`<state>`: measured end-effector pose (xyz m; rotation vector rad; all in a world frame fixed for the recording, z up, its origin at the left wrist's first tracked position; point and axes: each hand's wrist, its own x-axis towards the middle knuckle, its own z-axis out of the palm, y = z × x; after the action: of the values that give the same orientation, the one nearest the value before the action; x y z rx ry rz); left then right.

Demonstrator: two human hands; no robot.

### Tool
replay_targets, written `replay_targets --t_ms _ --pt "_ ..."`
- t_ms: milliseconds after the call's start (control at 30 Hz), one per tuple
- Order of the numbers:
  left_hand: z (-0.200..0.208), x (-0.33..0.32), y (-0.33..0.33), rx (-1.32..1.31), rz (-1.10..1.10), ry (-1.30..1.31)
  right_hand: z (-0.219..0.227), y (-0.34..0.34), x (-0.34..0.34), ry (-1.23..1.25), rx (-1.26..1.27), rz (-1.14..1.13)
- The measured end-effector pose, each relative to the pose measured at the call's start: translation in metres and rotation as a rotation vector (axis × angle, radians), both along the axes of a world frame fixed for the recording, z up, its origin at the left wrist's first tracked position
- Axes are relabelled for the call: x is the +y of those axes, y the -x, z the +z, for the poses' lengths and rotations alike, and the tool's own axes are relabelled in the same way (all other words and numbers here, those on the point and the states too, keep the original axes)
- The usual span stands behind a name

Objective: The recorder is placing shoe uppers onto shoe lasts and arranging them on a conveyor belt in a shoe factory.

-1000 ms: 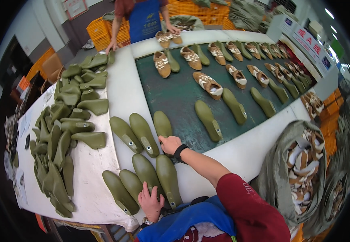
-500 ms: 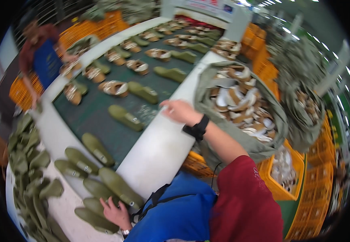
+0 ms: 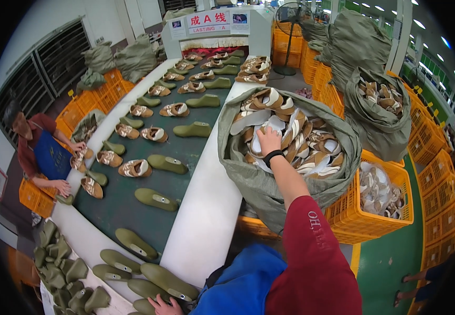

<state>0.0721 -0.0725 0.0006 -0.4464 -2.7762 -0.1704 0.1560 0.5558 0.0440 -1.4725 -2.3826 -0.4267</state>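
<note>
many shoe uppers (image 3: 301, 142) under and around the right hand (image 3: 268, 140)

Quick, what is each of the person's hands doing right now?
Left hand: open, resting on an olive shoe last.
Right hand: reaching into the sack, on a shoe upper; grip cannot be told.

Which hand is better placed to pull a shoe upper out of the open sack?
The right hand. It is already down among the shoe uppers in the open sack. The left hand rests far back by the green shoe forms at the table's near end.
</note>
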Motion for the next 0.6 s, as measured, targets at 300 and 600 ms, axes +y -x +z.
replay_targets --t_ms 300,600 --pt "0.038 -0.023 0.017 -0.099 -0.208 -0.415 0.113 -0.029 -0.115 0.422 1.335 0.620" --pt "0.149 0.068 0.068 -0.372 -0.455 -1.251 0.077 0.035 -0.271 2.786 1.452 0.323"
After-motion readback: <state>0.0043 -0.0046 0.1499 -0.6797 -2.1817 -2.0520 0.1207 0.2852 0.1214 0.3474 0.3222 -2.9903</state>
